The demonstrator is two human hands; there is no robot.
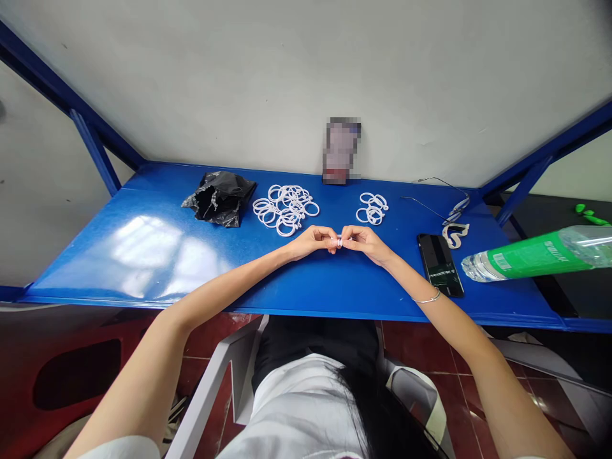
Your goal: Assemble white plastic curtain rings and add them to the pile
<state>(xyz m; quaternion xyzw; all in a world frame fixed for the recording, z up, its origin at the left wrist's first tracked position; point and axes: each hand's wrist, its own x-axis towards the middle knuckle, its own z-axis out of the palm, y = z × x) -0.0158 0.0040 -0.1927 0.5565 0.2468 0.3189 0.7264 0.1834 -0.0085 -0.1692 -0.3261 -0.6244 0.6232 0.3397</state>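
Observation:
Between my fingertips is a small white plastic ring (340, 243), which looks like a curtain ring and is mostly covered by the fingers. My left hand (314, 242) pinches it from the left, while my right hand (363, 242) closes on its other side. Both hands meet low over the middle of the blue table. Just beyond my left hand lies a larger pile of white rings (295, 196), each with a small knob or eyelet. A smaller group of the same rings (375, 213) lies beyond my right hand.
A crumpled black plastic bag (229, 194) sits left of the larger pile. On the right are eyeglasses (458, 209), a white curved piece (456, 236), a phone (438, 264) and a green-labelled bottle (535, 255). A pixelated upright object (341, 150) leans against the wall behind the blue table (306, 293).

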